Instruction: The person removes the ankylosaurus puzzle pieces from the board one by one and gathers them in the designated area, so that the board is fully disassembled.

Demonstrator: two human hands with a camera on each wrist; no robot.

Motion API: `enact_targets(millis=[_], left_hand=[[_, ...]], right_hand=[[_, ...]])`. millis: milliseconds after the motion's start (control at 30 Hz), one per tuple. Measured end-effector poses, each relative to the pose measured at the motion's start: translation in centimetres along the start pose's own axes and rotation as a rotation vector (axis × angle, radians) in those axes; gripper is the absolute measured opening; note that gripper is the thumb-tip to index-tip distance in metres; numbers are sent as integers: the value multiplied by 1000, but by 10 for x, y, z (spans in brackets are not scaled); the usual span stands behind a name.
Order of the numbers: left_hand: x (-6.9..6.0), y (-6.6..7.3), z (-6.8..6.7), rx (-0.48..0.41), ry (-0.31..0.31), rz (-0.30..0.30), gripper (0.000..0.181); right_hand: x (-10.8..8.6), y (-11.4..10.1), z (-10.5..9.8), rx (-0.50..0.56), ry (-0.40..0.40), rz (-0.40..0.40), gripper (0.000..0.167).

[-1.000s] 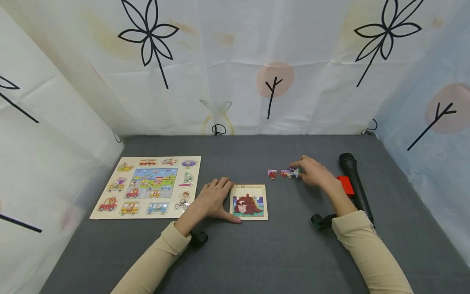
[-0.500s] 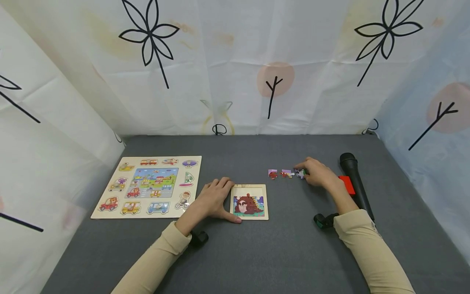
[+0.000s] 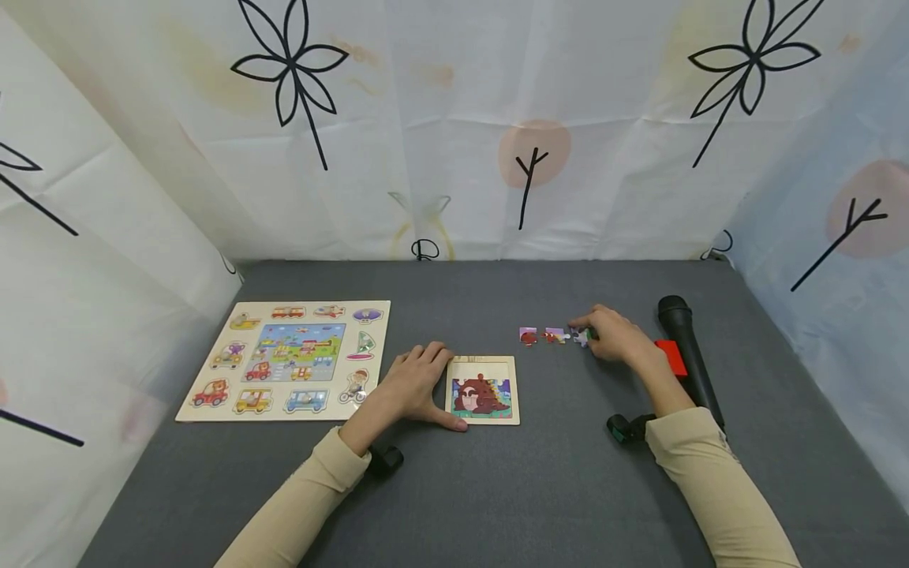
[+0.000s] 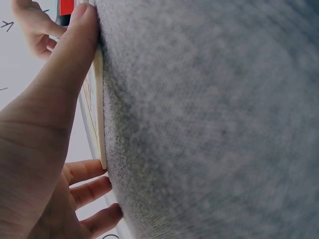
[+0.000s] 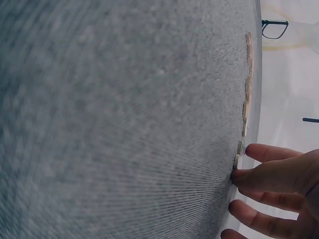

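My left hand (image 3: 415, 385) holds the left side of a small wooden puzzle board (image 3: 517, 390), thumb at its near corner and fingertips at the far one. A brown-haired figure shows in its partly filled picture. In the left wrist view, the thumb lies along the edge of the puzzle board (image 4: 100, 114). Farther back, my right hand (image 3: 616, 335) pinches a purple-and-white jigsaw piece (image 3: 580, 336) flat on the table. In the right wrist view, thumb and forefinger of the right hand (image 5: 279, 184) meet at that piece, mostly hidden by them.
Two more jigsaw pieces lie left of the held one: a red-purple piece (image 3: 528, 337) and a piece with a knob (image 3: 555, 335). A large vehicle puzzle board (image 3: 376, 347) lies at left. Right of the right arm are a black microphone (image 3: 690, 355) and a red block (image 3: 671, 357).
My right hand has drawn its jigsaw piece a little to the right, leaving a gap beside the middle piece, and then stayed nearly still. The left hand has kept its place.
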State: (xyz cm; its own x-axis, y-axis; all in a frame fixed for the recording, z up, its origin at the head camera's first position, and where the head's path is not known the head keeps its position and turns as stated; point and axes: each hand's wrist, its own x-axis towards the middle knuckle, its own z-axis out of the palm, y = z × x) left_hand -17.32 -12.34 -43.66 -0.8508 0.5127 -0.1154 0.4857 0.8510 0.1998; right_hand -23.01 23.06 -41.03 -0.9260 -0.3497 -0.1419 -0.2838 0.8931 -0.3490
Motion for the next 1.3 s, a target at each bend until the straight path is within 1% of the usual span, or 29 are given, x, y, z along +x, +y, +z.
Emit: enact_targets(millis=[200, 300, 433, 567, 667, 800, 933, 1067, 1167, 1300], left_hand=[[1, 0, 1, 2, -2, -1, 112], [1, -1, 1, 2, -5, -2, 113], [1, 0, 1, 3, -8, -4, 113], [1, 0, 0, 4, -4, -3, 113], [0, 0, 0, 4, 0, -2, 112], [0, 1, -1, 6, -2, -3, 112], [1, 1, -1, 6, -10, -10, 111], [1, 1, -1, 7, -15, -16, 111], [2, 1, 0, 6, -15, -14, 110], [1, 1, 0, -1, -10, -5, 109]], right_hand=[[-3, -7, -4, 2, 23, 1, 45], [-3, -14, -6, 2, 29, 0, 47], [-4, -26, -7, -3, 46, -16, 43], [-3, -40, -6, 2, 71, -63, 39], [-3, -53, -4, 15, 70, -106, 39], [-3, -73, -1, 29, 51, -157, 40], [-5, -93, 5, 39, 35, -225, 40], [-5, -109, 13, 27, 22, -288, 39], [-4, -120, 18, 24, 5, -308, 39], [-4, -132, 26, 57, -33, -330, 39]])
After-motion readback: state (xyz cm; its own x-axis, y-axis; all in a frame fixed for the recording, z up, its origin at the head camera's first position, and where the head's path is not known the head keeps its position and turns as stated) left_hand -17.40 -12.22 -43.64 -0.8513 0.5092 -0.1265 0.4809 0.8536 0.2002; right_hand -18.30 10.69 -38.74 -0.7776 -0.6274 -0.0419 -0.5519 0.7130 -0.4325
